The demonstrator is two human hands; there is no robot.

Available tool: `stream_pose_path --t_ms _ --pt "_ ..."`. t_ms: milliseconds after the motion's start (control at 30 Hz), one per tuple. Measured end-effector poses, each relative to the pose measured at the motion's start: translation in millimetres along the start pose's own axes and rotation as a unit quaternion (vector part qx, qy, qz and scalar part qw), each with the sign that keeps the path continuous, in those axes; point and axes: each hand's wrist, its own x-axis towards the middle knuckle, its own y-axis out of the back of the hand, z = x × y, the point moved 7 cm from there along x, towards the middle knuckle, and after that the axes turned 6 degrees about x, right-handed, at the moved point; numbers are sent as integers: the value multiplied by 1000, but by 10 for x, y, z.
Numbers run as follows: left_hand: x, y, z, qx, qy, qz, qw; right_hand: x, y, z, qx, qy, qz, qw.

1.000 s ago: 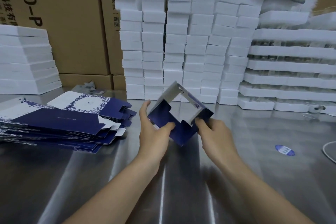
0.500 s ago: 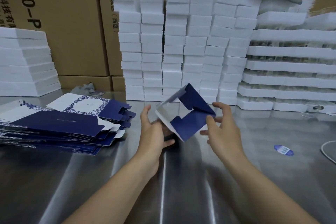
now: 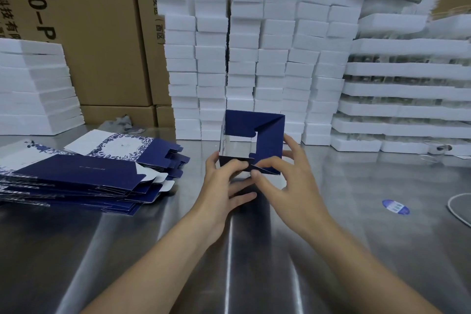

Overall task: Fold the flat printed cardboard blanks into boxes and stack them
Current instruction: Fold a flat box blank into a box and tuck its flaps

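We record the left hand (image 3: 222,186) and right hand (image 3: 293,186) bare, with both forearms uncovered as far as they show.

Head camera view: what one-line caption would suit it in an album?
Left hand and right hand fold flaps of a navy printed cardboard box over a steel table, beside stacked flat blanks.

Two hands, the left hand (image 3: 224,181) and the right hand (image 3: 288,181), are holding one half-folded navy cardboard box (image 3: 267,135); one pile of flat blue-and-white printed blanks (image 3: 84,176) and one blue oval sticker (image 3: 395,207) are lying nearby.
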Motion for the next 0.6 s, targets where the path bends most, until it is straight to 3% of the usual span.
stream_pose_path --t_ms 233,600 --pt "-82 -46 33 7 4 10 1000 24 127 -47 6 5 72 997" --pt "-131 -21 93 29 -4 41 999 23 146 -33 -23 18 100 995"
